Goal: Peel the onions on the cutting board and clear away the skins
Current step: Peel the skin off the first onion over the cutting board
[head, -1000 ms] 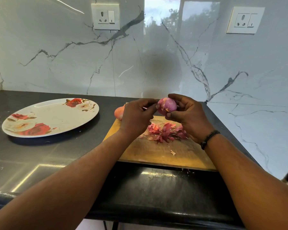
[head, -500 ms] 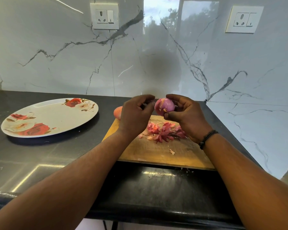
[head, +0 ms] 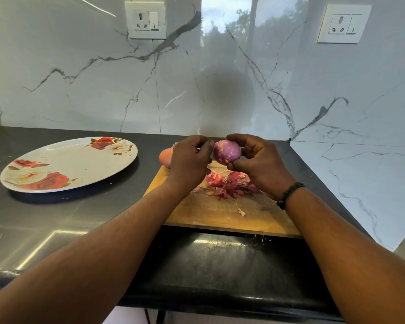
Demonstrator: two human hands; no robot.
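A purple, mostly peeled onion is held above the wooden cutting board, gripped by my right hand between thumb and fingers. My left hand sits right against the onion's left side, its fingers curled and pinching a thin sliver of skin there. An orange-skinned, unpeeled onion lies at the board's far left corner, partly hidden behind my left hand. A pile of reddish onion skins rests on the board below the hands.
A white plate with red roses stands on the dark counter to the left of the board. One small skin scrap lies nearer me on the board. Marble walls close off the back and right.
The onion has turned a little in my right hand. My left fingers have stayed at its left side, and both hands have kept their place above the board.
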